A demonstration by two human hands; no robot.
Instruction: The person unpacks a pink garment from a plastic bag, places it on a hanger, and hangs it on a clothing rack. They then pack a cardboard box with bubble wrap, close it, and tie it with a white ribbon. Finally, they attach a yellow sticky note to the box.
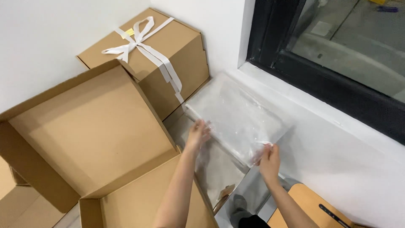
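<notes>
hands meet on a clear plastic bag (236,116), a flat, see-through rectangle held just right of the ribboned cardboard box (168,55). the bag's long axis runs on a diagonal, from its far corner beside the ribboned box's lower right edge down and rightward toward the near end, and it lies tilted, its far edge raised toward the white window ledge (320,126) and its near edge dropping lower. the left hand (197,134) pinches the near-left edge of the bag, fingers closed onto the plastic just below and right of the ribboned box's base. the right hand (269,159) clamps the near-right corner, thumb and fingers pressed together on the film, further right of that box and lower in view. more loose plastic (219,173) hangs below the bag between the two forearms. left of the ribboned box, touching its side, an open cardboard box (88,131) stands with its lid tipped up, and its near flap (139,202) lies under the left forearm. the ribboned box carries a white ribbon (139,44) tied in a bow on top. right of it, past the ledge, a dark window frame (329,80) runs. a wooden board (308,207) sits below the right forearm.
</notes>
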